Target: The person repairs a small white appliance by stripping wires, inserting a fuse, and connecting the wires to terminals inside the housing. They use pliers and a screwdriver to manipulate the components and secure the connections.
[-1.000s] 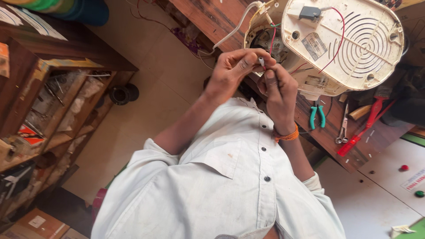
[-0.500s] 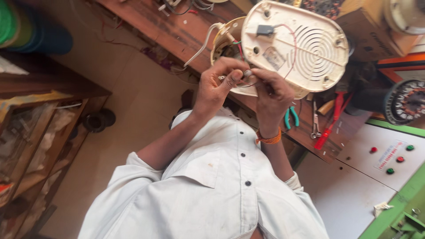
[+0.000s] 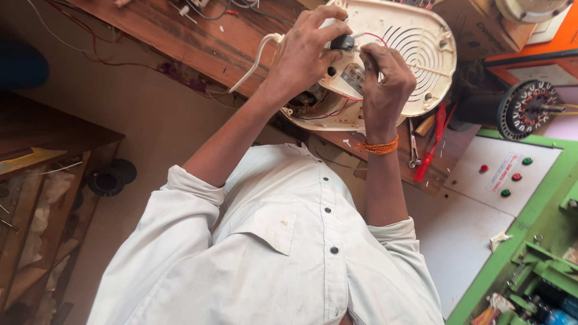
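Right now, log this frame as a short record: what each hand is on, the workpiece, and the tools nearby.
Left hand: grips a small black part on the casing
Right hand: fingertips pinch at the red wire beside that part
Workpiece: cream plastic appliance casing, opened, vent slots showing, on a wooden bench
Cord: white cable leaving the casing
Nearby: red screwdriver, motor stator

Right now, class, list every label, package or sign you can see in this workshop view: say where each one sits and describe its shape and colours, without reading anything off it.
Sticker label: small grey-white rectangle on the cream appliance base, between the left hand and right hand.
Panel label: narrow white slanted strip with red print on the white control panel, beside red and green buttons.
Cardboard box: brown, at the top, behind the base.
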The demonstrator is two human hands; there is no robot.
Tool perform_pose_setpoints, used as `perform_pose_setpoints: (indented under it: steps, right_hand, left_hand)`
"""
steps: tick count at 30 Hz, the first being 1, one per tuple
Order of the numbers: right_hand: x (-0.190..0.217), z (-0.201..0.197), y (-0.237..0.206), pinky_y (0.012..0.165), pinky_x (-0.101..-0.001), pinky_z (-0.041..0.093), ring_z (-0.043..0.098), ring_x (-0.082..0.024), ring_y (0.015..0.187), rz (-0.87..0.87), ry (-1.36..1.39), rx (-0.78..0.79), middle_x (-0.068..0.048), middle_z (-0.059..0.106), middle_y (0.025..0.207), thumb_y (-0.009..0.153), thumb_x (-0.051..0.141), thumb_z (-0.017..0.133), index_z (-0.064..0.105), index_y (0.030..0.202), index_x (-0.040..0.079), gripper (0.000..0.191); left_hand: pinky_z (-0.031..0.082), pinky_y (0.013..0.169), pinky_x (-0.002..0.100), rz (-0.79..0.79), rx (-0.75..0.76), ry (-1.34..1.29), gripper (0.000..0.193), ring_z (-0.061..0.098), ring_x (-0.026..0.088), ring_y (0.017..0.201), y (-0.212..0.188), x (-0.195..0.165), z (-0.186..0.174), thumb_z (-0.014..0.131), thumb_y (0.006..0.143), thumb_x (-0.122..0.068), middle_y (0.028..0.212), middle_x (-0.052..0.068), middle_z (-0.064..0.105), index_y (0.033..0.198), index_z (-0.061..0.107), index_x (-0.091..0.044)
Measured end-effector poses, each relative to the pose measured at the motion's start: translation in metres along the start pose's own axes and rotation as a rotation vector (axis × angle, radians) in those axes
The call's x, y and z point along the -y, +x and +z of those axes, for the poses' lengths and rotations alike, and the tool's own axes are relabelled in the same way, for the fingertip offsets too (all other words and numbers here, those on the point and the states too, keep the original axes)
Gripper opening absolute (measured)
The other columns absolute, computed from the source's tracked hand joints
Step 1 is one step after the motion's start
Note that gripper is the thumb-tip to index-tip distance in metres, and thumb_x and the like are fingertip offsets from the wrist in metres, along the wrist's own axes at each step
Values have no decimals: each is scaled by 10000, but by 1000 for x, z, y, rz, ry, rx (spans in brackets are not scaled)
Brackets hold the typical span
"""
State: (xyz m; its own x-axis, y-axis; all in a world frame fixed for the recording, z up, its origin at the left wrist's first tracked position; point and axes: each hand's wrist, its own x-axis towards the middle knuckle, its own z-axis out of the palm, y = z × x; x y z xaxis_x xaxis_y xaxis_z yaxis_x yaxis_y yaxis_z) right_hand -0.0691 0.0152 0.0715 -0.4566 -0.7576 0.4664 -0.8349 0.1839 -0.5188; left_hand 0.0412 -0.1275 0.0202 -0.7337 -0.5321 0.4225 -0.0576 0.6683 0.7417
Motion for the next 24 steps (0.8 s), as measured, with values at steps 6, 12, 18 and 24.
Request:
perform_pose_setpoints:
  steps: [6,12,18,24]
  right_hand:
    - [3,8,-7,766,-299,589,735,-164,865,28,32,-22,-85,771,996,960,-60,782,763,1077,22,144]
    - [3,9,-5,802,-300,600,756,-168,917,6,72,24,-98,775,1007,943,-84,792,767,1059,15,155]
    - [-5,5,-5,769,-292,603,754,-167,900,-48,28,100,-111,766,986,945,-104,800,759,1049,0,152]
    - [-7,5,0,740,-297,566,714,-172,857,-22,92,128,-108,731,960,945,-121,796,722,1020,-7,156]
  left_hand:
    - [514,1022,370,-78,70,-71,384,560,252,1219,-2,7,-4,858,783,-52,1347,-21,584,1146,764,-135]
    - [502,1091,372,-36,47,-149,424,534,255,1271,-2,16,-4,862,754,-16,1350,-20,589,1151,793,-145]
    - [465,1100,410,57,41,-184,371,528,289,1285,-5,29,1,860,811,-58,1352,39,591,1173,789,-99]
    - [497,1060,377,-63,86,-316,188,559,243,1256,3,29,5,822,913,-112,1294,39,634,1094,789,-70]
